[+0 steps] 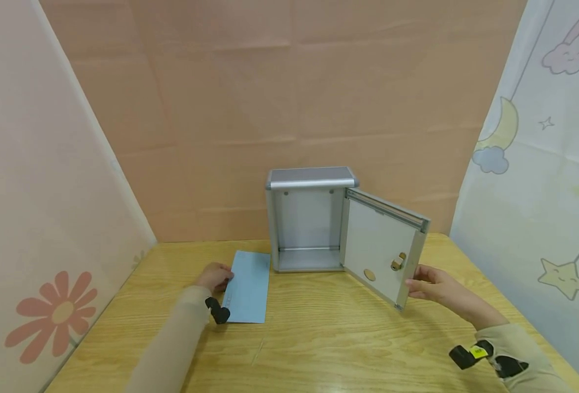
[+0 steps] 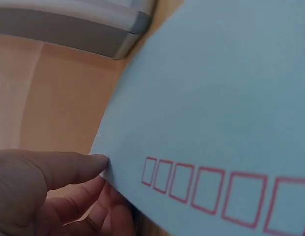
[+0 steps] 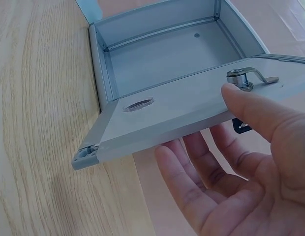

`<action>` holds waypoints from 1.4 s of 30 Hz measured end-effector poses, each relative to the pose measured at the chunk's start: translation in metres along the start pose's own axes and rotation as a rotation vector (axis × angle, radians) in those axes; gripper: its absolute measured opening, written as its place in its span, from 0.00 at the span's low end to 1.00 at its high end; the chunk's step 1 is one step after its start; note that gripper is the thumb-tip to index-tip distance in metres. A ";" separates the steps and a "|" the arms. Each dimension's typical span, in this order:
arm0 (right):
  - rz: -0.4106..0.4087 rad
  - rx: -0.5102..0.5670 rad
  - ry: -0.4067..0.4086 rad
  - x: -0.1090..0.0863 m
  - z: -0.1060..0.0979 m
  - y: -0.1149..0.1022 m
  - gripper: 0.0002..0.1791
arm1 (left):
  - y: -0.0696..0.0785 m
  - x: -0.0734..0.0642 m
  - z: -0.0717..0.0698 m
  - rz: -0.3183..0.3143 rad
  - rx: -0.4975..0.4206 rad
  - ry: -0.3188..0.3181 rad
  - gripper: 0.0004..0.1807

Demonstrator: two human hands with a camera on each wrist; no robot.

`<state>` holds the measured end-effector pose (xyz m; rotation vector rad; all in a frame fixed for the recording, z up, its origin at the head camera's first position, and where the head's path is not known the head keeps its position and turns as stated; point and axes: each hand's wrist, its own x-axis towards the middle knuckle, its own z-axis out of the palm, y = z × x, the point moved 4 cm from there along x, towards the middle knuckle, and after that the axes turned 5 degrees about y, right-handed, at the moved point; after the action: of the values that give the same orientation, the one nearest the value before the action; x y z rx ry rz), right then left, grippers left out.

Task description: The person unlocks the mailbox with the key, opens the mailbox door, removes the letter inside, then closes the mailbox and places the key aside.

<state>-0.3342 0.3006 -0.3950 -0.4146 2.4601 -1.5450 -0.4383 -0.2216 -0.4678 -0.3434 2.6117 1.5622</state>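
At the left edge of a light blue envelope (image 1: 249,289), my left hand (image 1: 214,277) pinches it between thumb and fingers. A row of red postcode boxes (image 2: 183,182) is printed on it near the thumb in the left wrist view. Beside the envelope stands a silver metal mailbox (image 1: 311,264), its door (image 1: 375,234) swung out to the right. My right hand (image 1: 432,286) grips the door's free edge, thumb on the inner face by the cam lock (image 3: 237,78), fingers behind. A small oval window (image 3: 138,104) shows lower on the door.
The wooden table (image 1: 309,338) carries both things. Behind the mailbox hangs a tan backdrop (image 1: 211,109), with printed white sheets at the left and right sides. Black wrist cameras are strapped over both sleeves (image 1: 171,333).
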 end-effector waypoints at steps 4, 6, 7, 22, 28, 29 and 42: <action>-0.005 -0.003 0.006 -0.001 -0.001 -0.001 0.35 | 0.002 0.004 0.000 0.064 0.211 0.046 0.07; -0.005 -0.006 0.008 -0.001 -0.001 -0.001 0.35 | 0.005 0.003 0.000 0.094 0.308 0.066 0.12; -0.003 -0.008 0.010 -0.002 -0.001 -0.001 0.35 | 0.007 0.002 0.000 0.110 0.359 0.075 0.15; -0.001 0.024 -0.001 -0.002 -0.001 0.002 0.33 | 0.078 -0.015 0.050 0.314 0.079 -0.221 0.25; -0.008 0.025 -0.002 -0.002 0.000 0.000 0.34 | 0.081 -0.011 0.066 0.304 -0.117 -0.215 0.20; -0.014 0.026 -0.007 -0.002 0.000 -0.001 0.34 | 0.081 -0.011 0.067 0.304 -0.129 -0.197 0.19; -0.027 0.001 -0.052 -0.003 0.007 -0.001 0.28 | 0.080 -0.008 0.073 0.297 -0.098 -0.005 0.14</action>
<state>-0.3293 0.2957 -0.3970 -0.4826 2.4241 -1.5265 -0.4526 -0.1204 -0.4324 0.0474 2.6864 1.7768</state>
